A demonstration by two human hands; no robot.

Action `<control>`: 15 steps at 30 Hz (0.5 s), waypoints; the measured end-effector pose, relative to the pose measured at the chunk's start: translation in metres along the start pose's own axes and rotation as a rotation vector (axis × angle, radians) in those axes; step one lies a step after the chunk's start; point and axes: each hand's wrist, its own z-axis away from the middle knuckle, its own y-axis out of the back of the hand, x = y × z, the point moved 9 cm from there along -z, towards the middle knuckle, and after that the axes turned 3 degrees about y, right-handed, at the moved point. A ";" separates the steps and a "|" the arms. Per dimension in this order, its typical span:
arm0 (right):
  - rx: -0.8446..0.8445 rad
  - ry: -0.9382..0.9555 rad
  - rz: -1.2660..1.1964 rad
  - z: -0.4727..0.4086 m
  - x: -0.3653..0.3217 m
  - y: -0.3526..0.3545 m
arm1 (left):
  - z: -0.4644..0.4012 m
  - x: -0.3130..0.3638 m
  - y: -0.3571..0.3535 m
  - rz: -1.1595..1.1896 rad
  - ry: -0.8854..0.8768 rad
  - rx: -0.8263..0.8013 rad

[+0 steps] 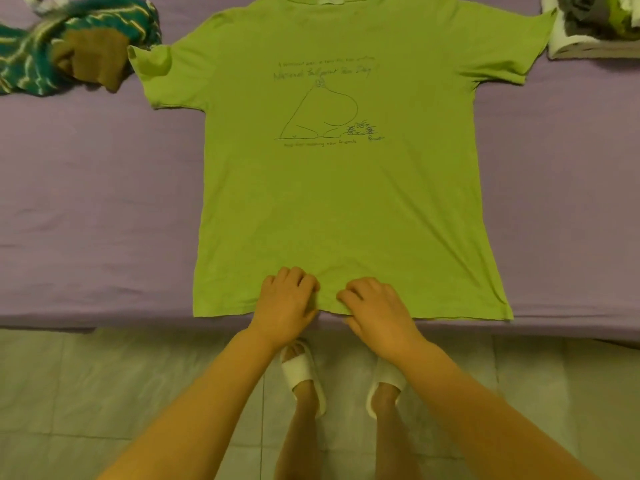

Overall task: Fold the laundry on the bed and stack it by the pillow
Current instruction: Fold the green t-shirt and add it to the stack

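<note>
- Both hands, left hand [285,303] and right hand [377,308], pinch the hem of 1 green T-shirt [339,188]
- T-shirt lies flat, print up, on purple bed [97,202]

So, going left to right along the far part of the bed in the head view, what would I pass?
Crumpled teal patterned garment → spread-out green T-shirt → folded stack at the right edge. All lie on the purple sheet; the garment meets the shirt's sleeve.
</note>
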 end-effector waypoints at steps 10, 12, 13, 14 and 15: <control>0.023 -0.368 -0.476 -0.042 0.050 0.012 | 0.029 -0.061 0.013 -0.184 -0.201 0.094; -0.002 -0.409 -0.443 -0.049 0.052 0.010 | 0.021 -0.089 0.020 -0.060 -0.072 0.069; 0.001 -0.435 -0.429 -0.051 0.053 0.008 | 0.015 -0.106 0.024 0.057 0.037 0.071; 0.012 -0.462 -0.391 -0.053 0.055 0.008 | 0.010 -0.122 0.027 0.181 0.144 0.074; 0.026 -0.479 -0.336 -0.054 0.054 0.009 | 0.006 -0.135 0.029 0.278 0.234 0.084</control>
